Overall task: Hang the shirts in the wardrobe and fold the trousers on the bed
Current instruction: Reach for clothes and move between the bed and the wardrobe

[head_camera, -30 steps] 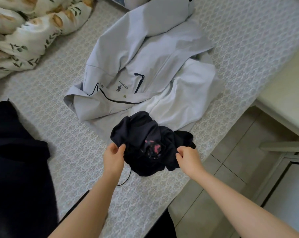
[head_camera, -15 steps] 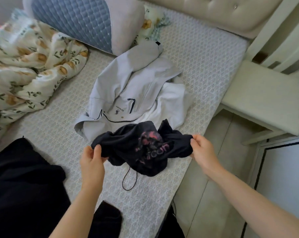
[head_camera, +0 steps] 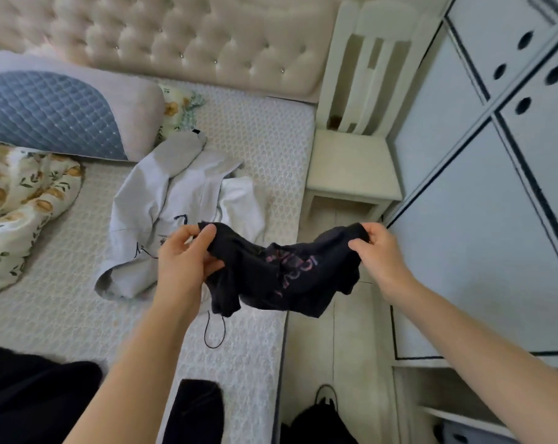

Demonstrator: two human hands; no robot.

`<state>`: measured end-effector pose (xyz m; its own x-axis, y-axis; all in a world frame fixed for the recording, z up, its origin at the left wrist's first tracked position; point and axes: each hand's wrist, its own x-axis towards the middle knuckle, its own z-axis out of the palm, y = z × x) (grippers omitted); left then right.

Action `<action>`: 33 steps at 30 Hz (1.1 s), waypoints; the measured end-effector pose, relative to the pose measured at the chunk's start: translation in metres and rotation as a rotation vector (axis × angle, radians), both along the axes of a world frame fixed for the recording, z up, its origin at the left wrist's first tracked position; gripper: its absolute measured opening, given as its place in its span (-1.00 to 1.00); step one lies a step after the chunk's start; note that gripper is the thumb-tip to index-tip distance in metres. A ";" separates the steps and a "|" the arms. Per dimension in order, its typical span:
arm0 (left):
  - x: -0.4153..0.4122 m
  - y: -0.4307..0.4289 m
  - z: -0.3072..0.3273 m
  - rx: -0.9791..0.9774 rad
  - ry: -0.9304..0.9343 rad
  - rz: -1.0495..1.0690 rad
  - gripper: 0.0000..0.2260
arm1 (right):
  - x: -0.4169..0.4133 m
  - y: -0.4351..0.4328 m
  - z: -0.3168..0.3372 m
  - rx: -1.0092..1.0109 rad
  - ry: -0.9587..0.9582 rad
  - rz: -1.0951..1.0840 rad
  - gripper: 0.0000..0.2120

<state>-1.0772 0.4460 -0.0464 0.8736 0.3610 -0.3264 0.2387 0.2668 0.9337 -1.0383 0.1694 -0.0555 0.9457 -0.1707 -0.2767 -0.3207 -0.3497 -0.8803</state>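
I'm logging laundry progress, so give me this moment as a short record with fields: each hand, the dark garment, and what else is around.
left hand: grips one end of the dark garment
right hand: pinches the other end
dark garment: held up and stretched between both hands over the edge of the bed; pink lettering; a cord loop hangs below it
garment type: cannot tell
grey jacket: lies unfolded on the bed
chair: beside the bed
wardrobe: at the right, past the chair

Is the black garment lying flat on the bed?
No, the left hand and the right hand each pinch an end of the black garment, which hangs between them.
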 end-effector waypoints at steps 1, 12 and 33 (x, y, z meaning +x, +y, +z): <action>-0.003 -0.013 0.012 -0.012 -0.028 -0.064 -0.89 | -0.007 -0.008 0.008 -0.020 -0.005 -0.001 -0.81; -0.020 -0.162 0.119 -0.128 -0.207 -0.389 -0.78 | -0.087 -0.098 0.024 -0.034 0.170 -0.062 -0.70; -0.054 -0.263 0.178 -0.087 -0.314 -0.510 -0.79 | -0.161 -0.165 0.109 -0.261 -0.267 -0.077 -0.70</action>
<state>-1.1313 0.1826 0.1320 0.9888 -0.1452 -0.0345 0.0731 0.2697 0.9602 -1.1993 0.0045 0.0538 0.9603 -0.2760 0.0401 -0.1257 -0.5568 -0.8211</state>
